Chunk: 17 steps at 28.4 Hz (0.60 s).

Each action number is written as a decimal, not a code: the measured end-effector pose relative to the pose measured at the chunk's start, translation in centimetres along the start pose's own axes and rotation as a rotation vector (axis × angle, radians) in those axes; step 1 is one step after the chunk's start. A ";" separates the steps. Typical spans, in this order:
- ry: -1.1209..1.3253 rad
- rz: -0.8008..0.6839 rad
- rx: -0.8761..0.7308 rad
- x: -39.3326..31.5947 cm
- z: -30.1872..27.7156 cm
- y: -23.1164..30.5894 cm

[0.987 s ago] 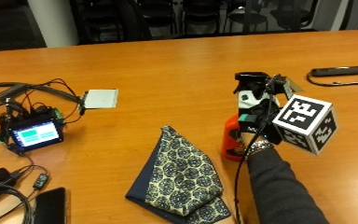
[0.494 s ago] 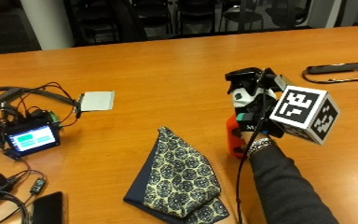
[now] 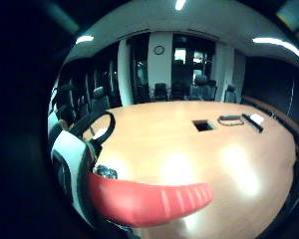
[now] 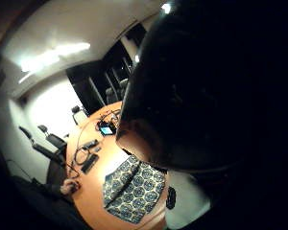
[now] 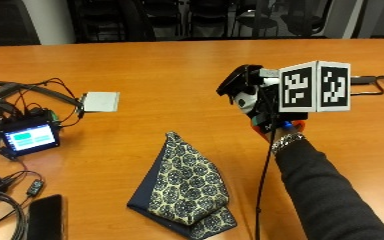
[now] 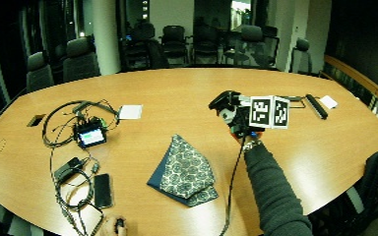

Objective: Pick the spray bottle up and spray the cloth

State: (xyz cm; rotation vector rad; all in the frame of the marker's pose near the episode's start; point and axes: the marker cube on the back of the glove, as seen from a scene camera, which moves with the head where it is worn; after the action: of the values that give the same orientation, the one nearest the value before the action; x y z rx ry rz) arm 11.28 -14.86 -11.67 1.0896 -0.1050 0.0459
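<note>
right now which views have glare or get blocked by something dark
Little finger side palm view: ceiling light glares on the table. Thumb side palm view: a dark mass up close blocks much of it, leaving the cloth visible. Outside view: evenly lit.

One spray bottle (image 5: 253, 102), one cloth (image 5: 184, 185), one phone (image 5: 45, 218).

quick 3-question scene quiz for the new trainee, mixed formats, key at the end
1. True or false: the spray bottle stands on the table, untouched.
2. Multiple choice: the patterned cloth is (A) draped over the bottle, (B) lying folded on the table beside the raised hand, (C) held in the bare hand.
3. Fill in: the small device with the lit screen sits among ____ near the table's edge.

Key:
1. False. The gloved right hand holds it up off the table.
2. B
3. cables
</note>
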 end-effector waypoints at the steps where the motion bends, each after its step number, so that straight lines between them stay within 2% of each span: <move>1: 0.017 -0.038 -0.014 -0.2 0.1 0.2; 17: 0.231 -0.469 -0.169 -3.5 2.1 2.4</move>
State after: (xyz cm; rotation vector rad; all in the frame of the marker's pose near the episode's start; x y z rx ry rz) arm 7.48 -15.57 -8.98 0.9105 0.3493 -0.2544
